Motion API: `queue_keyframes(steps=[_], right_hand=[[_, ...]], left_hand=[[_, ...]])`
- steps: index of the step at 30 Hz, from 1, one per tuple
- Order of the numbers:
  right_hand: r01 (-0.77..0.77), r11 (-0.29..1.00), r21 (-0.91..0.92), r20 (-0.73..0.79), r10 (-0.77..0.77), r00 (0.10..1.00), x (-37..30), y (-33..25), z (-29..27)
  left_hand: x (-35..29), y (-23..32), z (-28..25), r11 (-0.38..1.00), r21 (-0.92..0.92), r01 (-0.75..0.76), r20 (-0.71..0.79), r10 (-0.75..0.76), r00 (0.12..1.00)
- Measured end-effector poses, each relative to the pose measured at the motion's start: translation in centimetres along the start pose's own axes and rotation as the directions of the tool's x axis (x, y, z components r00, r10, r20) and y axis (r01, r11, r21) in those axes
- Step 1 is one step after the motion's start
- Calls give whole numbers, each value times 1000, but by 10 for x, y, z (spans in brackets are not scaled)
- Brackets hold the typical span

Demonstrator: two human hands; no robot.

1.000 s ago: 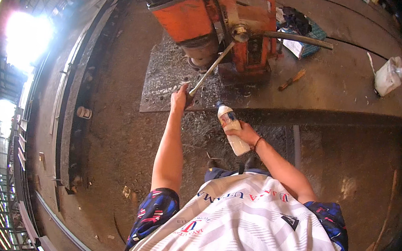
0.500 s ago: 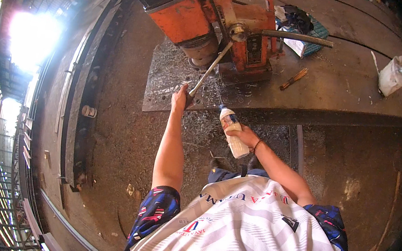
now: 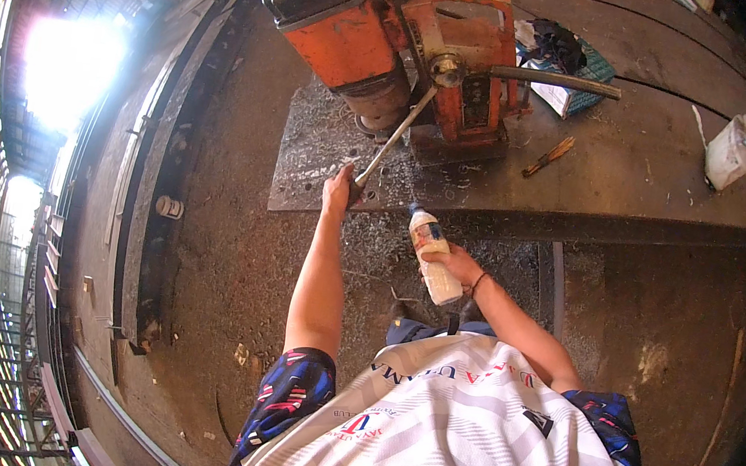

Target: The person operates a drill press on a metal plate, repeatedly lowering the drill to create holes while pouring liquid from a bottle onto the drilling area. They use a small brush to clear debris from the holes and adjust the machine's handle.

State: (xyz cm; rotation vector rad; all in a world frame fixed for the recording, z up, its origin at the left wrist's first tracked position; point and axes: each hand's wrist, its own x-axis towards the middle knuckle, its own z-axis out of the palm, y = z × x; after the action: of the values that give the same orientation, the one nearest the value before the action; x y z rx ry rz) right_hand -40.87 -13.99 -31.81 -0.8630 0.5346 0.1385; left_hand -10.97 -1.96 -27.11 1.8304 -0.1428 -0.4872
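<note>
An orange magnetic drill [image 3: 340,41] with a black motor cap stands on a steel plate [image 3: 304,147] strewn with metal shavings. My left hand [image 3: 337,190] is closed round the dark grip of the drill's feed handle [image 3: 400,133], which slants down from the hub. The drill's lower end, near the plate, is partly hidden by its body. My right hand [image 3: 454,265] grips a plastic bottle [image 3: 432,240] of milky liquid, with a dark blue cap. The bottle tilts to the left, its cap pointing toward the plate's near edge.
A second feed handle [image 3: 556,81] sticks out to the right. Beyond it lie dark cloths [image 3: 555,47] on a teal and white package. A brush [image 3: 548,157] and a white plastic container [image 3: 732,152] rest on the steel surface. A small white tub [image 3: 170,207] stands at left beside a long beam.
The whole view has shifted slightly, so the drill and plate appear a little farther right and lower. Both hands keep their holds, and the bottle is slightly lower in the picture.
</note>
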Motion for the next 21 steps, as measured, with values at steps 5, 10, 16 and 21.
queue_keyframes(steps=[5,10,16,21], right_hand=[[-14,1000,-12,29,15,999,-5,-4,4],[19,1000,-2,6,-19,1000,-5,-1,6],[49,998,-39,-2,-49,999,-6,-4,6],[2,1000,26,48,-3,999,-11,-9,10]], left_hand=[[-1,0,-1,999,25,33,-7,-33,999],[6,-8,-1,1000,11,26,-11,-26,1000],[8,-11,1,999,-32,44,24,-43,999],[13,-18,-3,997,-29,67,20,-66,998]])
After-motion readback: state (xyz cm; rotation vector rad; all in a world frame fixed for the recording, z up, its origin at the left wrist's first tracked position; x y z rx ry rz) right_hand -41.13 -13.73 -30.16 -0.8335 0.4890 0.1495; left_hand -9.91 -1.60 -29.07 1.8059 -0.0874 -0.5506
